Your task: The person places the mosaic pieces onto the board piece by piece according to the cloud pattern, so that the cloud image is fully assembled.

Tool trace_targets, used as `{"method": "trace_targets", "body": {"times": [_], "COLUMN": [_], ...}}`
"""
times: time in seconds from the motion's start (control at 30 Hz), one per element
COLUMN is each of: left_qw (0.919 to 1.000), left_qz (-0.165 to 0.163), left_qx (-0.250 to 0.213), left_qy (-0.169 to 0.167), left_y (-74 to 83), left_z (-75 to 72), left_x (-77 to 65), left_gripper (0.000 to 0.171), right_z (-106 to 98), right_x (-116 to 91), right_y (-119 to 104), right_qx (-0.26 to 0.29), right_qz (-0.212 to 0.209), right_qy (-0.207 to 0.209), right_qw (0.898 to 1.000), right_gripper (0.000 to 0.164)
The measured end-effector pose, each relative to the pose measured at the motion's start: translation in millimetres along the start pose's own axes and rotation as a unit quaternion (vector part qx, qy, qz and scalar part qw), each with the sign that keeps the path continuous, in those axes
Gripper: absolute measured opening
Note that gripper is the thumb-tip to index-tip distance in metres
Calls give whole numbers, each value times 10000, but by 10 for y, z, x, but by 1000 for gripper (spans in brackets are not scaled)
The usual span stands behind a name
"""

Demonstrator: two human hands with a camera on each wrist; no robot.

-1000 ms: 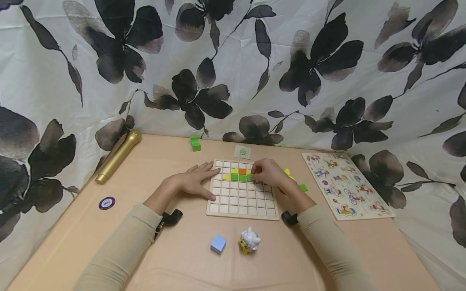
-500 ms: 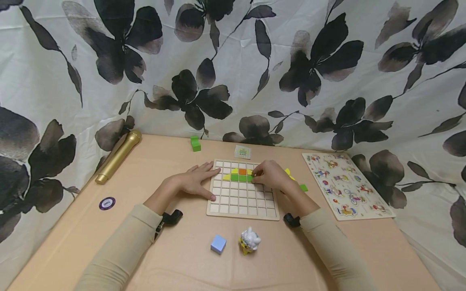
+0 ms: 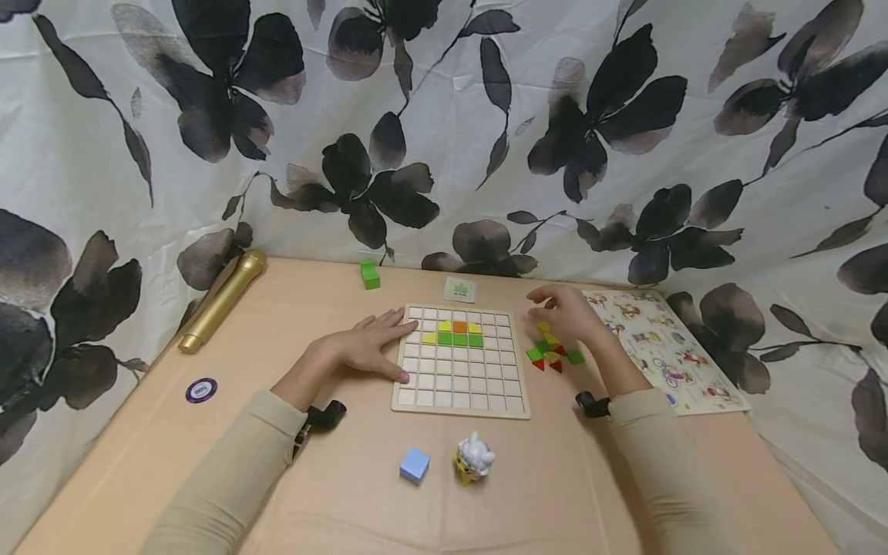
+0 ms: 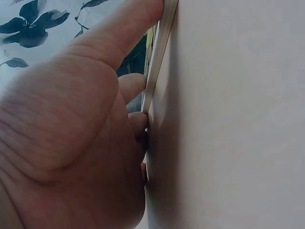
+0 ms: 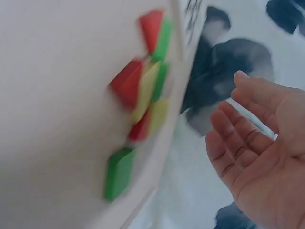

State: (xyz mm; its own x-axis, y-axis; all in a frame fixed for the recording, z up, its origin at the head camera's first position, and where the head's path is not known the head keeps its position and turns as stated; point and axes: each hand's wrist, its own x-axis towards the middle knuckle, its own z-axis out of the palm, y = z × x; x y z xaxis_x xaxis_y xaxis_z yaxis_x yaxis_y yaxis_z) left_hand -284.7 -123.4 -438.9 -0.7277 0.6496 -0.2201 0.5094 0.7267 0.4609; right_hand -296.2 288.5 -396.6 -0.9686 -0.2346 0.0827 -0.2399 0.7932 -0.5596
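A wooden grid board [image 3: 461, 393] lies mid-table, with yellow, orange and green pieces [image 3: 460, 338] set in its upper cells. My left hand [image 3: 368, 344] rests with spread fingers along the board's left edge; the left wrist view shows its thumb and fingertips at the board's side [image 4: 162, 52]. To the right of the board, my right hand [image 3: 567, 312] hovers over a small pile of red, green and yellow pieces [image 3: 548, 348]. Its fingers are loosely bent and hold nothing, as the right wrist view shows, with a green piece [image 5: 119, 172] among the pile.
A small pattern card [image 3: 460, 290] and a green block [image 3: 371, 274] lie behind the board. A picture board [image 3: 666, 358] is at the right, partly under the right forearm. A blue cube [image 3: 415, 466] and a toy figure [image 3: 475, 459] stand in front; a gold microphone [image 3: 223, 301] and a round chip [image 3: 201, 390] lie left.
My right hand has left the pieces on the board and moved right, over the loose pile. A yellow piece now shows at the right end of the upper row. My left hand stays put.
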Motion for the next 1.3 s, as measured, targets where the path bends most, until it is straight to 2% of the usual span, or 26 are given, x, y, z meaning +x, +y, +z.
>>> {"method": "trace_targets", "body": {"times": [0.13,0.23,0.4,0.57,0.93,1.17,1.3], "left_qw": [10000,10000,10000,10000,10000,10000,10000], "left_qz": [-37,-43,-31,13,45,40,38], "left_qx": [9,4,28,56,-10,-63,-51], "left_qy": [-3,8,15,-7,-26,-8,7], "left_y": [-15,-17,-27,-15,-9,-2,-4], "left_z": [11,16,20,11,4,8,10], "left_x": [8,12,23,18,-8,-4,1], "left_gripper": [111,111,111,111,110,110,109], "right_z": [-3,34,110,152,154,105,94], "right_x": [-5,13,66,92,94,106,129], "right_y": [154,252,357,438,441,393,284], "right_qx": [-73,-68,53,97,528,379,520], "right_qz": [521,736,784,925,826,520,349], "right_qy": [-203,-400,-445,-297,-367,-427,-384], "right_qw": [9984,9965,9959,9952,9945,9970,9973], "right_gripper": [35,33,25,27,15,11,13]}}
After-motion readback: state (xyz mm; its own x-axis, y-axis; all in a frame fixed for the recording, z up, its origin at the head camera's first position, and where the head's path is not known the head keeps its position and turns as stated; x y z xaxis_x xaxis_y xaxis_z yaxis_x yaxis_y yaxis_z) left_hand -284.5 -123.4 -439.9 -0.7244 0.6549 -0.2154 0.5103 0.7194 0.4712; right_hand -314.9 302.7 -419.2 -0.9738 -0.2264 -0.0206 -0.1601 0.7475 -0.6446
